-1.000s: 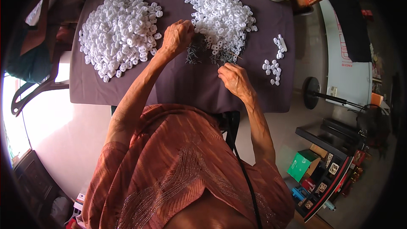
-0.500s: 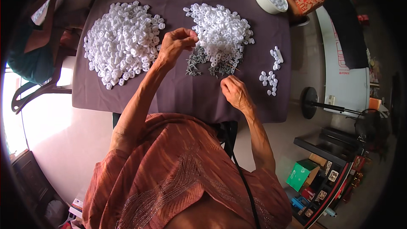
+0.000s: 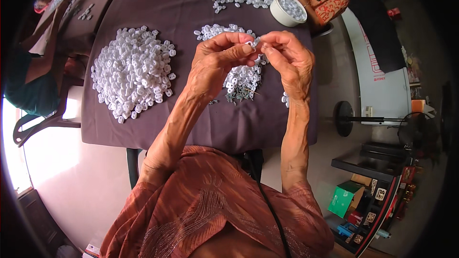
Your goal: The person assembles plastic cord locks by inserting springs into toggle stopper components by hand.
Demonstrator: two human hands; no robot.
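R hand (image 3: 290, 62) now up nr L (image 3: 214, 64)

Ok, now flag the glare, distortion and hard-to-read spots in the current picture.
Head view: glare washes out the floor at left; the fisheye bows the table's near edge; the corners fade to black; the small white piece in the left hand shows little detail.

A black cord (image 3: 268, 200) crosses the loose-sleeved, rust-red garment (image 3: 234, 188) with glittering lines (image 3: 201, 217).
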